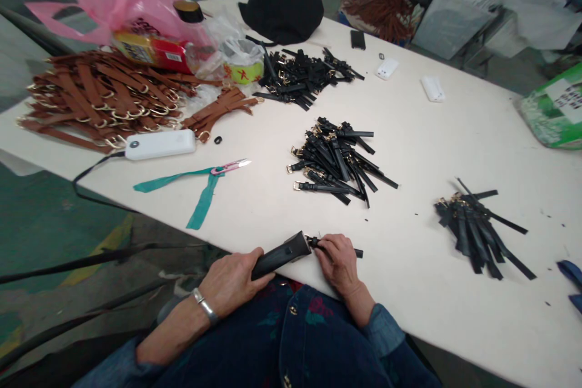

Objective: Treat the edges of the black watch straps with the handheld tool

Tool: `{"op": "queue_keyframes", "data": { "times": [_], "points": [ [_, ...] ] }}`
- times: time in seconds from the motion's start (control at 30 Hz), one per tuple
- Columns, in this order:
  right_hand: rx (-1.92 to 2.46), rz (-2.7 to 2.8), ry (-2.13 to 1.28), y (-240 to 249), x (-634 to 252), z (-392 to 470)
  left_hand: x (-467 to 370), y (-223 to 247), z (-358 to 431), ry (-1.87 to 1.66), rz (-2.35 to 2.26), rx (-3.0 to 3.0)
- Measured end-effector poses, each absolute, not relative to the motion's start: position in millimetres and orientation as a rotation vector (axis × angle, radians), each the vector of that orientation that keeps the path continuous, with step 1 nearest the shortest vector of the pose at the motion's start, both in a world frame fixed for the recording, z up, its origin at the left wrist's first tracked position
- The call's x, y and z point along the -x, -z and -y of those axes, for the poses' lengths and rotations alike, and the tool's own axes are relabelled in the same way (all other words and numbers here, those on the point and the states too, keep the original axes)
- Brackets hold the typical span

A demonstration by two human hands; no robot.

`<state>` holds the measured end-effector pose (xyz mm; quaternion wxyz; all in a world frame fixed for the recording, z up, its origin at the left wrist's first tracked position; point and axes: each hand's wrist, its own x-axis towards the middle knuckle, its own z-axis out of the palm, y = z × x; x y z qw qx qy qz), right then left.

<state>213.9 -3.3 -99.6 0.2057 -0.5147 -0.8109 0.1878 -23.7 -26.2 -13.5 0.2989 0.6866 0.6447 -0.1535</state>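
Tool of elongated black form (279, 256), gripped in left hand (230, 282), slants up-right toward slim black strap (359, 253); right hand (337, 262) pinches strap, axis near-crosswise.

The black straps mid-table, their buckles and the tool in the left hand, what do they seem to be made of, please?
Black straps: leather or imitation leather, judging by their smooth, soft sheen. Buckles: probably metal, gold-toned and glinting. Tool: likely hard plastic, given its rigid-looking black casing with a dull finish.
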Motion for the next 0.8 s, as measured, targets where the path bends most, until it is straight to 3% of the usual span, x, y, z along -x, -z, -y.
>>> {"op": "queue_keyframes", "data": {
  "times": [0.8],
  "points": [
    [1.299,2.648,-0.484,77.8,-206.8,-21.5,35.2,9.4,25.5,0.362,-1.824,-1.767]
  ]
}}
